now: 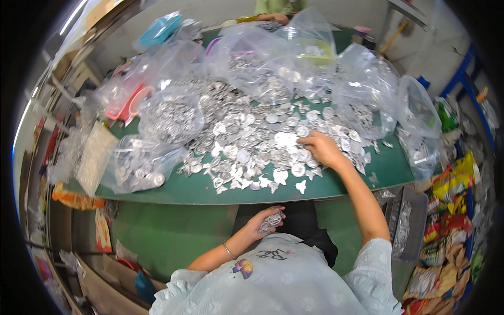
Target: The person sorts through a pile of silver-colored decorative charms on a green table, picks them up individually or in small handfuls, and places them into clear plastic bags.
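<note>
A wide heap of small silver metal pieces [241, 156], round discs and flower or butterfly-like shapes among them, spreads over the green table [173, 195]. My right hand [321, 148] reaches onto the heap's right side, fingertips pinched down among the pieces; whatever they grip is too small to make out. Below the table's near edge, over my lap, my left hand [266, 223] is turned palm up. Its fingers curl around a small bunch of silver ring-shaped metal pieces [271, 222].
Clear plastic bags of metal pieces [170, 118] ring the heap. A red tray [127, 102] lies left, a blue basket [160, 30] far left. Across the table is another person's hand [281, 19]. A grey crate [408, 223] stands at right, beside colourful packages [455, 181].
</note>
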`<state>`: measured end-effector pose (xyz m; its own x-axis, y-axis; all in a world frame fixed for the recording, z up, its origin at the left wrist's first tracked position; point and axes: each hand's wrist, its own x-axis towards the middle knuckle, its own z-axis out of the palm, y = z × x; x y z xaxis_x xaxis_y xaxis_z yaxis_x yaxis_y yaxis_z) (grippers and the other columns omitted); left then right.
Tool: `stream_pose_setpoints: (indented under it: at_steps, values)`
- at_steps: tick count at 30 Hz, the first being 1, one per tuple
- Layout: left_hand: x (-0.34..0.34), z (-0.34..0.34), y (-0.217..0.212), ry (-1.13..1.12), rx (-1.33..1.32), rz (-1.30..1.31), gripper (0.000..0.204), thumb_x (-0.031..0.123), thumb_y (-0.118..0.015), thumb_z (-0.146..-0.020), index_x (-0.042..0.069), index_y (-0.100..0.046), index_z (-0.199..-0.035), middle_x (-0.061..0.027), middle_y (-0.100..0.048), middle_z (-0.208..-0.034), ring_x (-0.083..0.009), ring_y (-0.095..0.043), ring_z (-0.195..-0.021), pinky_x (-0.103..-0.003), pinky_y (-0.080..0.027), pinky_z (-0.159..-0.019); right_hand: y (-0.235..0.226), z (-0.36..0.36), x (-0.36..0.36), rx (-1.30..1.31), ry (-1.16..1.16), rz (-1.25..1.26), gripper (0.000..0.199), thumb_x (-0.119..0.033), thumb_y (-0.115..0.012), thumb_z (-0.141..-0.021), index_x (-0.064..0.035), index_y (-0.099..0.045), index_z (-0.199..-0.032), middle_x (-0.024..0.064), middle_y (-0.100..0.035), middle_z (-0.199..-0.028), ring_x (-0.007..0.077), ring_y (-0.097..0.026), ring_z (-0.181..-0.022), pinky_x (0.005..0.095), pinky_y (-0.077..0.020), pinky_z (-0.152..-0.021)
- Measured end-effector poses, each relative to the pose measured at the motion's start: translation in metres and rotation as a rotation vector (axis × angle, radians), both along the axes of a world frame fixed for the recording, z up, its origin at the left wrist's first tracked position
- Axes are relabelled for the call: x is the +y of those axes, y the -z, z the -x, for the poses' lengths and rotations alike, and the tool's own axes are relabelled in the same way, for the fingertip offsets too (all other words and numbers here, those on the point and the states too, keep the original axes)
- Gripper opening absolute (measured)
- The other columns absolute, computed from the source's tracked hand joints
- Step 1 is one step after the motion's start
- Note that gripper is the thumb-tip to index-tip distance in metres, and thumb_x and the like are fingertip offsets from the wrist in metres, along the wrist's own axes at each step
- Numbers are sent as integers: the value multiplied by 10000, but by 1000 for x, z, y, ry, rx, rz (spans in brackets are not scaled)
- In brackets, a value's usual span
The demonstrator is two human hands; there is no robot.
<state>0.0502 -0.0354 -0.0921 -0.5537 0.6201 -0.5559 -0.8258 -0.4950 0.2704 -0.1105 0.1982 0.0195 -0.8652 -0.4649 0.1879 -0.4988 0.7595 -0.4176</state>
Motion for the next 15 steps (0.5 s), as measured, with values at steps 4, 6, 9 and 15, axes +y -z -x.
stream_pose_setpoints:
  at_steps: [4, 6, 9, 15]
  values:
    - [0, 1, -8, 5, -15, 40, 291, 184, -557, -839, 76, -488, -1100, -109, -558, -891, -190, -547, -667, -200, -380, -360, -9, 7, -4, 113, -117, -163, 219, -75, -526, -754, -144, -612, -943, 107, -509, -917, 302, -578, -708, 401, -454, -629]
    - [-3, 0, -5, 20, 9, 35, 302, 198, -570, -831, 81, -492, -1099, -92, -559, -904, -180, -555, -688, -202, -373, -377, -15, 3, -3, 114, -157, -89, 151, -96, -540, -781, -123, -603, -917, 89, -505, -930, 296, -575, -694, 392, -449, -614]
    - [4, 4, -9, 39, 24, 26, 300, 200, -571, -830, 82, -490, -1094, -89, -550, -914, -179, -546, -699, -200, -363, -387, 7, 10, 11, 198, -93, 380, 105, -144, -557, -807, -114, -595, -900, 82, -500, -935, 287, -563, -673, 386, -442, -601]
    - [6, 2, -9, 46, -7, 38, 289, 197, -570, -831, 89, -498, -1090, -94, -552, -914, -183, -543, -696, -198, -366, -389, -11, -19, 38, -452, 129, 1973, 91, -146, -489, -805, -61, -488, -773, 89, -519, -728, 140, -440, -505, 247, -301, -377]
